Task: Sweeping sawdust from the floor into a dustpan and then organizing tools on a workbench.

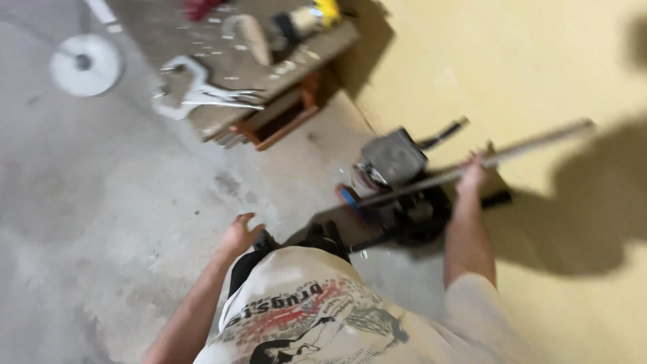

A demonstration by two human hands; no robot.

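Note:
My right hand (472, 174) grips a long thin metal bar (526, 148) that runs from a machine on the floor up to the right, along the yellow wall. The bar's lower end lies across a grey and black floor machine (397, 182) with a blue part at its left. My left hand (241, 232) hangs free over the concrete floor, fingers apart and holding nothing. My white printed shirt (317, 317) fills the bottom of the view. The picture is blurred by motion.
A low wooden workbench (236, 67) stands at the top, with white clamps (195, 94), a brush and a yellow tool on it. A white round disc (85, 64) lies on the grey concrete floor at upper left. The yellow wall (539, 67) carries dark shadows.

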